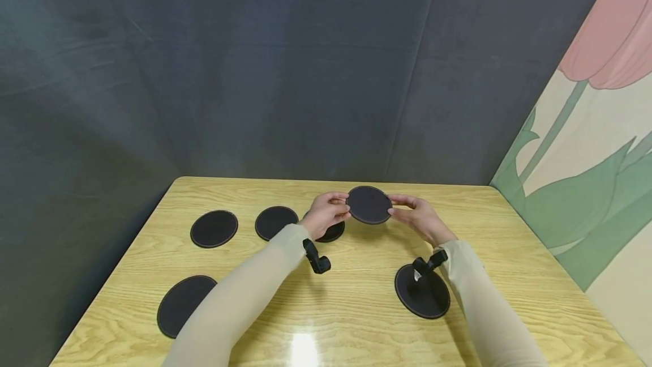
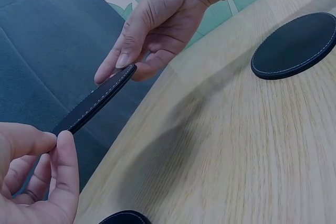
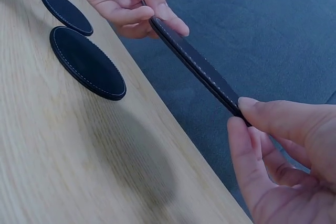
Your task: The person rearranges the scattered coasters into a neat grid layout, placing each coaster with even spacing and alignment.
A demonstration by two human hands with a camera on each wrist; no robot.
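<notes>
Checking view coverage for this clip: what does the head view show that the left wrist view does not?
Only the head view shows the table with five flat coasters: three in a row, one near left, one near right. Only the left wrist view shows the held coaster edge-on, white stitching along its rim. Both show the left hand and right hand pinching it above the table.

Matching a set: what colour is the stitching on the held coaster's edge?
White stitching on the black coaster, clearest in the right wrist view.

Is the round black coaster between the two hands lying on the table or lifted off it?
Lifted. The coaster is pinched at opposite edges by the left hand and right hand; the wrist views show it clear of the table.
</notes>
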